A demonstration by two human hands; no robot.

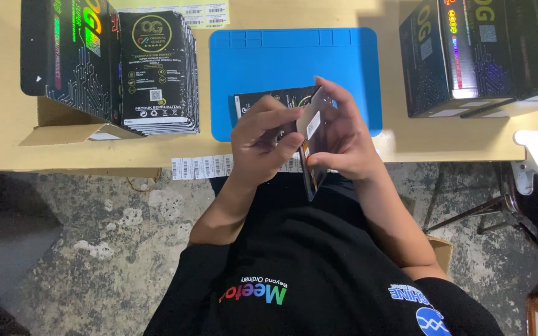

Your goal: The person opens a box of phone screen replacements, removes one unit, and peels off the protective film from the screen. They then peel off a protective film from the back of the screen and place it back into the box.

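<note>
- Hands: two, both raised over the table's near edge, in front of the blue mat (294, 59).
- Left hand (263, 140): closed on one flat black packet (269, 102), thumb and fingers pinching it at its near end.
- Right hand (337, 134): fingers curled round one slim packet (311, 158) held edge-on (a pale label shows on its upper part), its lower end hanging past the table's edge.
- Packets in hand: two, touching or nearly so between the hands; I cannot tell which.
- Mat: one, blue, lying at the middle of the table (4, 124), reaching toward the far edge.
- Stack of black packets (157, 71): one upright row near the left edge, too many to count.
- Black boxes: one (70, 53) at the far left corner, beside the stack, and at least two (456, 56) at the far right corner.
- Barcode label strips: one (200, 167) along the near edge, another (203, 15) at the far edge.
- White clamp (537, 162): one, at the right edge.
</note>
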